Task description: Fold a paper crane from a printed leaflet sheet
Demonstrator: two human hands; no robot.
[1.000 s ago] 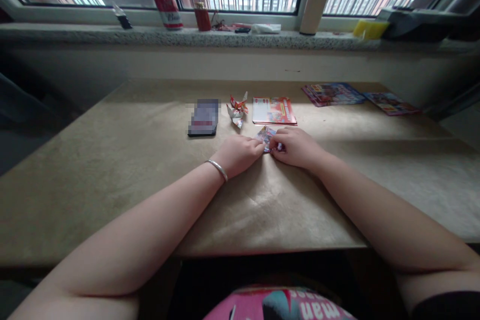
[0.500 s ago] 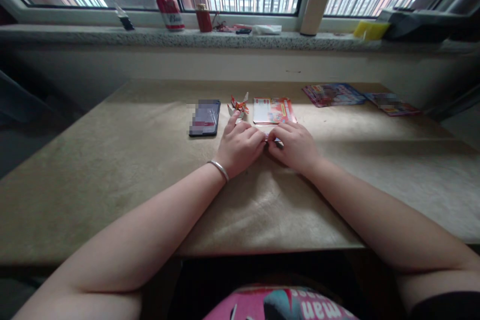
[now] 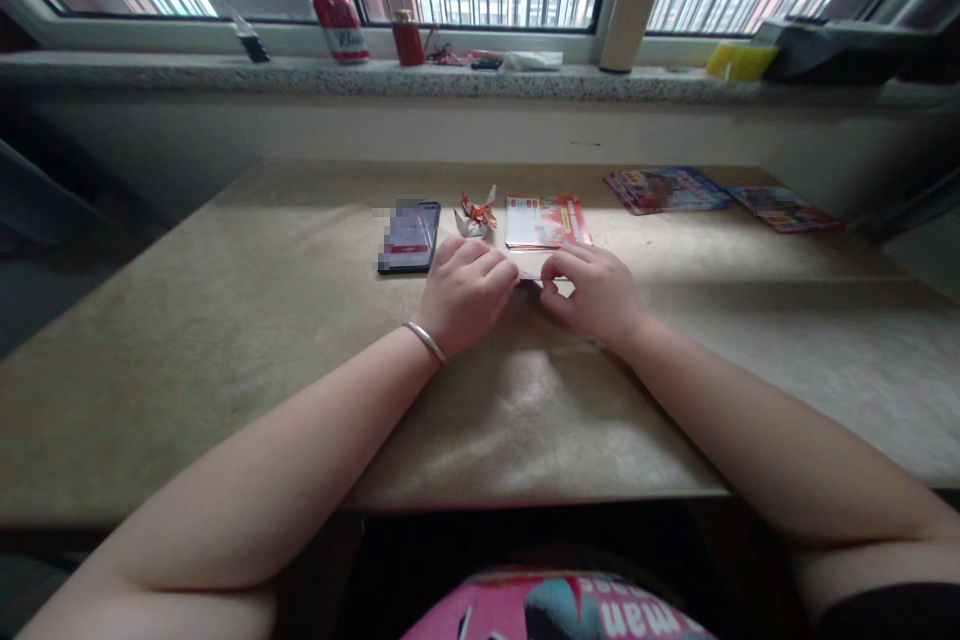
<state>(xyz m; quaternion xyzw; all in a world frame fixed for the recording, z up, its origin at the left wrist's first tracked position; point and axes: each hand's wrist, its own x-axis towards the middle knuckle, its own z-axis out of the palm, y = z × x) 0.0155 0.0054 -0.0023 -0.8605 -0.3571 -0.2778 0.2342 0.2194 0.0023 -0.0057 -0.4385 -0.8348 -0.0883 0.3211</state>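
Between my two hands, just above the table, a small piece of paper shows as a thin pale strip; the fingers cover most of it. My left hand, with a silver bangle at the wrist, pinches its left end. On the right end are the curled thumb and fingers of my right hand. Right behind the hands lies a small stack of red and white printed paper sheets. A folded red and white paper figure sits left of the stack, beyond my left hand. The phone lies further left, its screen lit.
Colourful printed booklets or sheets lie at the table's back right, with another pile beside them. On the windowsill stand a red and white can, a red bottle, a brush and a yellow item.
My left hand has shifted a little left and towards me, its index finger now drawn in. The gap between my hands is wider, showing more paper. My right hand has barely moved.
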